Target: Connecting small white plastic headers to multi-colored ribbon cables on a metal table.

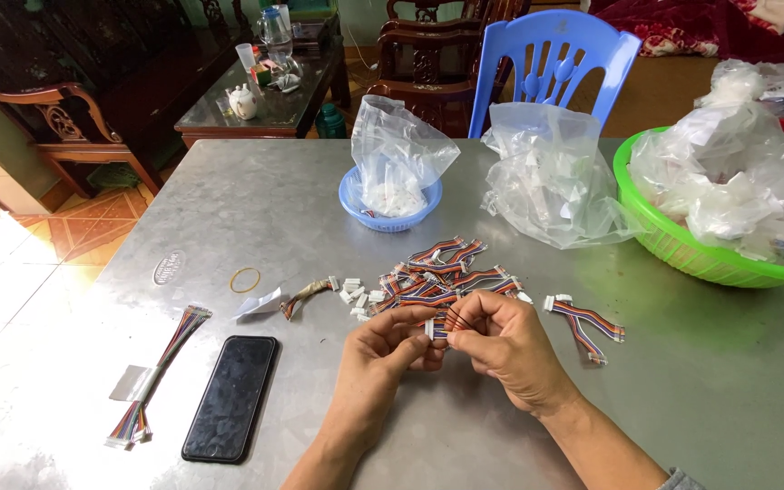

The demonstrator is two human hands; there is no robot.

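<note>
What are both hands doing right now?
Left hand: closed, pinching the small wire bundle.
Right hand: closed on the same wire bundle.

On the bench (229,209), I see a phone (230,397) near the front-left corner, a long cable bundle (158,374) to its left. The cable pile (437,277) lies mid-bench, a small basket (390,201) behind it, and a large basket (682,245) at the right edge.
</note>
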